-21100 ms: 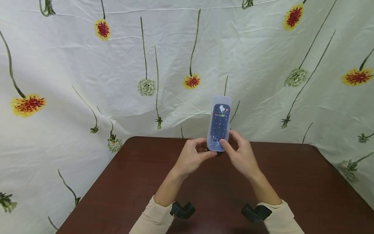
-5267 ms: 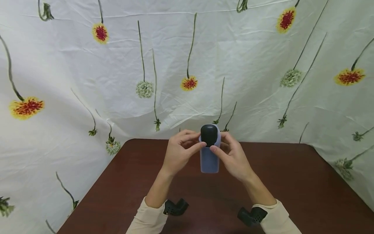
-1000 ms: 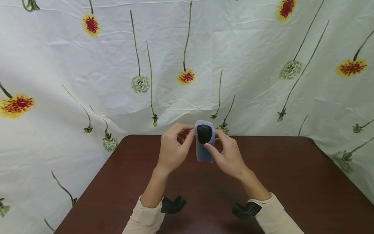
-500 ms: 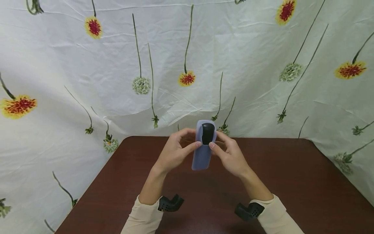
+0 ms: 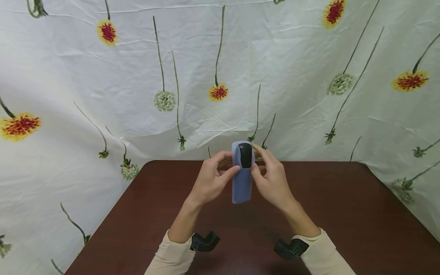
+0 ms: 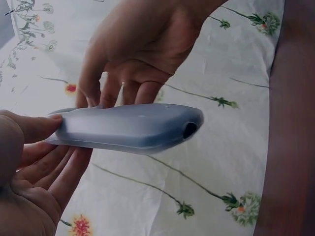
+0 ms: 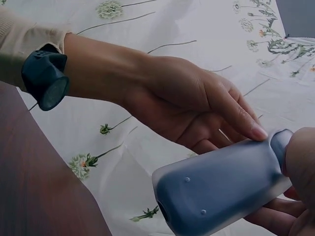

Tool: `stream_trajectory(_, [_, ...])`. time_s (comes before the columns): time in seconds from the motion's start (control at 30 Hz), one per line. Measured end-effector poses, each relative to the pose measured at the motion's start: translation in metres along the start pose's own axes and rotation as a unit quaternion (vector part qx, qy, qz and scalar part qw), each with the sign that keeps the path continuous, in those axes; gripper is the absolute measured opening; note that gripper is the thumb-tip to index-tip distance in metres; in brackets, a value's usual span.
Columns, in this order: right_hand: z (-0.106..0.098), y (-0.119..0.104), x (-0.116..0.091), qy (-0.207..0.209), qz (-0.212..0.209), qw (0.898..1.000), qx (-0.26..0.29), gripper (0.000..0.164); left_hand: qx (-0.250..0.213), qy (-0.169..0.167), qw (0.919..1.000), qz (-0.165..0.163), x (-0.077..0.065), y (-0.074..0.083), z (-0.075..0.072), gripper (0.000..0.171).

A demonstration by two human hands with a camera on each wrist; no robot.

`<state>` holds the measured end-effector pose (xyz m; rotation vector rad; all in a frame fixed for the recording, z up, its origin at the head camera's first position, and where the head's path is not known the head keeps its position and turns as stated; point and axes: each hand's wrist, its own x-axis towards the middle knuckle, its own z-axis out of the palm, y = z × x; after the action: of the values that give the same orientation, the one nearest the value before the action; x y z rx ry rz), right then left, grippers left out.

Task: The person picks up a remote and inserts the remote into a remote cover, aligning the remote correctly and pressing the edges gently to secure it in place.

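Observation:
A remote control (image 5: 245, 154) in a translucent bluish cover (image 5: 241, 187) is held up over the far part of the table, its back toward me. The remote's black end shows through an opening in the cover's upper back; its buttons are hidden. My left hand (image 5: 212, 177) pinches the left edge, thumb on the back and fingers behind. On the right edge, my right hand (image 5: 274, 181) holds with its thumb, index finger reaching to the upper corner. In the left wrist view the cover (image 6: 123, 127) shows a small dark hole at its closed end.
The dark brown table (image 5: 165, 214) spreads beneath both arms. Behind it hangs a white cloth (image 5: 282, 57) printed with flowers. Black wrist devices (image 5: 205, 242) sit at both cream sleeve cuffs.
Earlier the button side faced me; now the back does. Within the last second my left thumb came onto the cover, the right thumb slid to the edge, and the remote turned slightly.

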<state>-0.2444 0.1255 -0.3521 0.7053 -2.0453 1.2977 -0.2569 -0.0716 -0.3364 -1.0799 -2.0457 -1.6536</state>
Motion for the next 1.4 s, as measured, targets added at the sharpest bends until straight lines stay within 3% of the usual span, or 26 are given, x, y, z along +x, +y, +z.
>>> stream_trajectory(0.27, [0.006,-0.004,-0.001,0.02,-0.003,1.0,-0.018,0.052,-0.009,0.002,0.9996,-0.025,-0.003,0.001,0.007,0.046])
stream_trajectory(0.43, [0.008,-0.003,-0.002,0.033,-0.029,0.999,-0.028,0.05,-0.005,0.01,0.9993,-0.037,-0.004,0.003,0.007,0.043])
stream_trajectory(0.67, [0.007,-0.006,0.0,0.063,-0.05,0.995,-0.065,0.049,-0.007,0.005,0.9996,-0.025,-0.003,0.003,0.005,0.043])
stream_trajectory(0.87, [0.007,-0.006,0.0,0.095,-0.077,0.988,-0.099,0.038,-0.005,-0.005,0.9998,-0.018,-0.002,0.002,0.003,0.042])
stream_trajectory(1.0, [0.003,-0.008,0.0,0.083,-0.08,0.988,-0.101,0.031,-0.011,-0.017,0.9997,-0.014,-0.002,0.002,0.001,0.043])
stream_trajectory(1.07, [-0.002,-0.009,0.0,0.06,-0.067,0.993,-0.074,0.029,-0.023,-0.025,0.9993,-0.016,-0.002,0.003,-0.001,0.042])
stream_trajectory(1.17, [-0.012,-0.011,0.001,0.005,-0.012,1.0,0.011,0.027,-0.043,-0.039,0.9981,-0.021,-0.001,0.002,-0.005,0.042])
stream_trajectory(1.3, [-0.024,-0.01,0.004,-0.051,0.066,0.989,0.125,0.026,-0.066,-0.06,0.9956,-0.03,-0.002,0.002,-0.008,0.043])
stream_trajectory(1.4, [-0.031,-0.008,0.006,-0.073,0.087,0.979,0.17,0.025,-0.067,-0.071,0.9948,-0.03,-0.001,0.003,-0.008,0.041])
